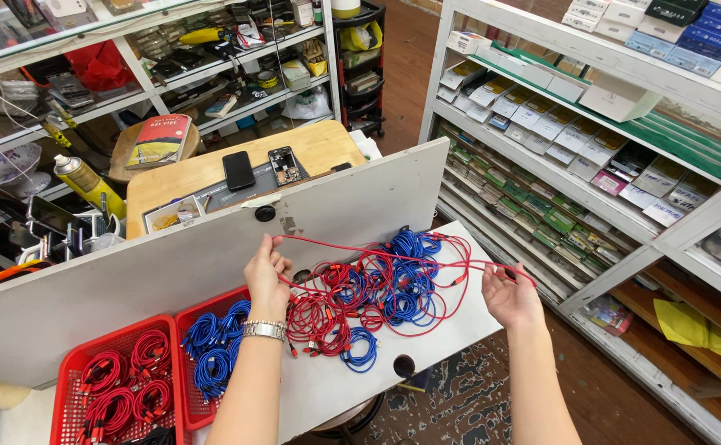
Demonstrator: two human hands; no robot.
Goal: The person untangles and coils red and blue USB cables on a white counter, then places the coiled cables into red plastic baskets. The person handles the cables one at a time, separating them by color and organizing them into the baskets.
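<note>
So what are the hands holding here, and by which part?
One red cable, stretched between both: the left hand pinches it near one end, the right hand grips it near the other, above the tangled pile of cables.

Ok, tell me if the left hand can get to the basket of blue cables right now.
Probably yes: the left hand is just above the red basket of blue cables, nothing between, though it is pinching the red cable.

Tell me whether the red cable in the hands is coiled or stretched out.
Stretched out: the red cable runs taut from the left hand to the right hand, above the cable pile.
</note>
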